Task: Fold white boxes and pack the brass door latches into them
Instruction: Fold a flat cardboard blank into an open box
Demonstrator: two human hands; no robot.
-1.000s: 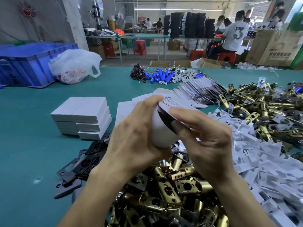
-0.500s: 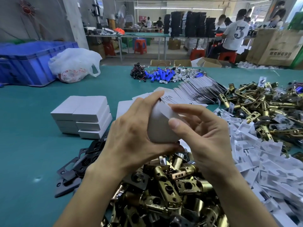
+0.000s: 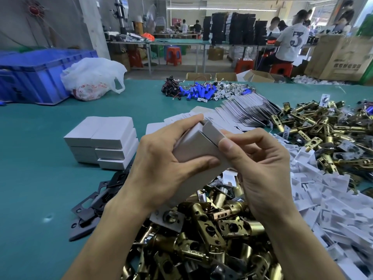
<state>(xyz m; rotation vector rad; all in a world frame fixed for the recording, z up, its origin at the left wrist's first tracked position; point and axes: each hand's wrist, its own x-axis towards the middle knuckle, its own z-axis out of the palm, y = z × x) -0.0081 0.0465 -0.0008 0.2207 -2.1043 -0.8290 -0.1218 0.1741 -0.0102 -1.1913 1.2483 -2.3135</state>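
Head view. Clasping a white box (image 3: pixel 198 147) in the left grip (image 3: pixel 161 166), fingers curling over the far side, thumb lying across the near face. Holding the box tilted and clear of the green tabletop (image 3: pixel 40 154), directly above a heap of brass door latches (image 3: pixel 203 231) at the near edge. Pinching the box's upstanding end flap (image 3: pixel 212 130) in the right grip (image 3: pixel 262 168), thumb (image 3: pixel 226 146) pressing against the flap's near corner, forefinger arching over from behind. Showing both grips clenched on the same box.

Showing, left of the grips, a stack of closed white boxes (image 3: pixel 109 136), three layers high, resting on the tabletop. Showing dark strike plates (image 3: pixel 94 201) lying between that stack and the latch heap, some overlapping. Showing, beyond the held box, a fanned row of flat box blanks (image 3: pixel 244 110), and behind it a cluster of blue cylinders (image 3: pixel 199 91) tangled with thin wires. Showing, to the right, a drift of white inserts (image 3: pixel 333 199) beside a second spread of latches (image 3: pixel 327 128). Showing, at far left, a blue crate (image 3: pixel 30 77) with a white plastic bag (image 3: pixel 90 79) leaning against it. Showing seated people at other benches in the background, too distant for detail.
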